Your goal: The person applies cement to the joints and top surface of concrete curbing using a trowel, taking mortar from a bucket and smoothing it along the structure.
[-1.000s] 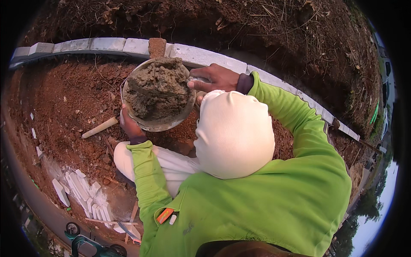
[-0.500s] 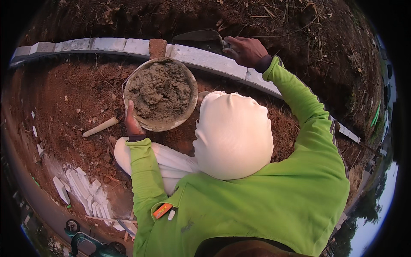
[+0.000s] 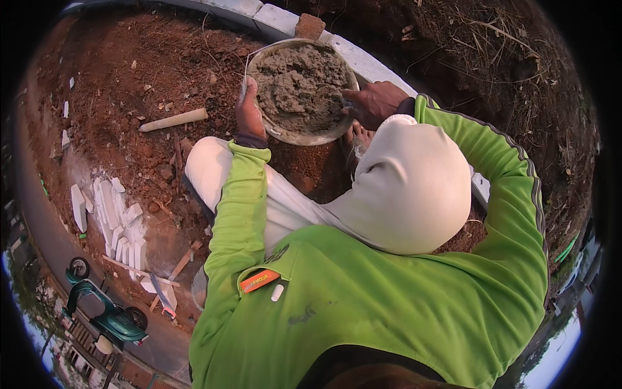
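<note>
My left hand [image 3: 251,110] grips the left rim of a round bucket [image 3: 276,133], heaped with wet grey mortar [image 3: 298,84]. At the bucket's right edge, my right hand [image 3: 376,104] is closed on the trowel's handle, with the blade hidden from view. Just beyond the bucket, a rough brown brick [image 3: 309,27] stands against a curving row of white blocks [image 3: 278,19]. On the soil to the left lies a pale round rod [image 3: 173,119]. My bare foot shows below my right hand, beside my bent knee.
Broken white block pieces [image 3: 116,220] and wooden sticks [image 3: 184,262] lie at the lower left. Beyond them, a green scooter [image 3: 97,311] stands on a paved path [image 3: 162,350]. Dark dug earth with dry roots [image 3: 492,58] rises beyond the blocks to the right.
My right hand has come down from over the block row, where the trowel blade showed, to the bucket. The view has turned, shifting the bucket up and right in the picture.
</note>
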A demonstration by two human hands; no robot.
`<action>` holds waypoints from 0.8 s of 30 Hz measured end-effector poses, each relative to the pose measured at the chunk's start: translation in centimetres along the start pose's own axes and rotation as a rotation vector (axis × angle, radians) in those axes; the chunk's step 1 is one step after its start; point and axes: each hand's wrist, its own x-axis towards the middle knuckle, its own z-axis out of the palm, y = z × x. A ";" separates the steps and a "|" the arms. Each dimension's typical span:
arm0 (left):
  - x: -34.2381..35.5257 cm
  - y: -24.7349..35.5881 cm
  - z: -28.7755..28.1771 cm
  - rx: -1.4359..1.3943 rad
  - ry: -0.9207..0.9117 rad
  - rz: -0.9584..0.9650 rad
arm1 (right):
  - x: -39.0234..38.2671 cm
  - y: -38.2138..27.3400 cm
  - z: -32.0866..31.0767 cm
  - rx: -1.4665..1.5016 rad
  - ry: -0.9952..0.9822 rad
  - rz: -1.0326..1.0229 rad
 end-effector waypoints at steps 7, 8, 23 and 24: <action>1.0 -0.6 -0.9 -0.035 -0.072 -0.042 | 0.3 -0.7 2.8 0.361 0.002 0.013; 0.6 -0.6 -1.1 -0.026 -0.073 -0.045 | 0.0 -0.6 2.3 0.392 -0.028 0.023; 0.0 0.1 -4.2 -0.111 -0.170 -0.238 | -2.9 5.3 -0.8 0.717 0.624 0.203; 0.4 0.0 -4.9 -0.082 -0.159 -0.211 | -3.0 5.8 -1.6 0.632 0.723 0.293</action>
